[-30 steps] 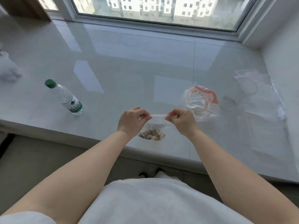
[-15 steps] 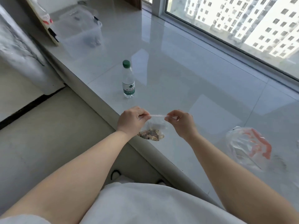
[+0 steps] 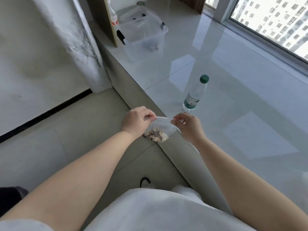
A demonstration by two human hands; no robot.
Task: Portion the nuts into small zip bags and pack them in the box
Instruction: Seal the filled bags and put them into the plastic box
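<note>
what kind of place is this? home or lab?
Likely a home, high up in an apartment: a wide tiled window ledge, apartment blocks through the window, a curtain hanging to the floor.

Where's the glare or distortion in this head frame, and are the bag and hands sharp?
Head view: window glare streaks the sill; wide-angle bending at the edges; bag and both hands, left and right, fairly sharp; far box soft.

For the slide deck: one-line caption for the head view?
Left hand and right hand pinch the top of a small zip bag of nuts; clear box beyond.
</note>
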